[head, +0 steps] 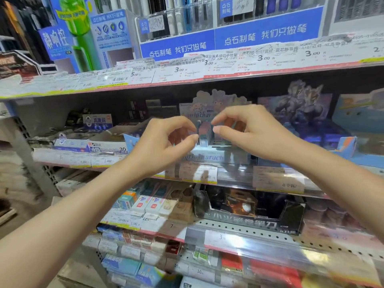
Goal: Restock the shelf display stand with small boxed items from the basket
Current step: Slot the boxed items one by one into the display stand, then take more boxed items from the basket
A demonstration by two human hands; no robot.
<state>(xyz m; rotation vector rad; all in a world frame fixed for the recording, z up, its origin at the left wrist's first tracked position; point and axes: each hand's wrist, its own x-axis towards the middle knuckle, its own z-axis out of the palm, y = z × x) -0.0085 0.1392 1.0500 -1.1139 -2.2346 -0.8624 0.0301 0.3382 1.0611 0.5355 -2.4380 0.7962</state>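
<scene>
The display stand (218, 157) is a pale cardboard tray with cartoon characters on its backboard, standing on the middle shelf. A short row of small pink-grey boxes (205, 135) stands upright in it. My left hand (164, 142) is curled just left of the row, thumb tip against the row's left face; whether it grips a box is unclear. My right hand (251, 134) reaches in from the right, thumb and forefinger pinching the upper right corner of the row. The basket is out of view.
A blue-purple display box (301, 113) stands right of the stand, and eraser boxes (97, 121) sit to its left. The upper shelf edge (187, 71) with price tags overhangs my hands. A black sharpener display (249, 213) and more stationery fill the lower shelves.
</scene>
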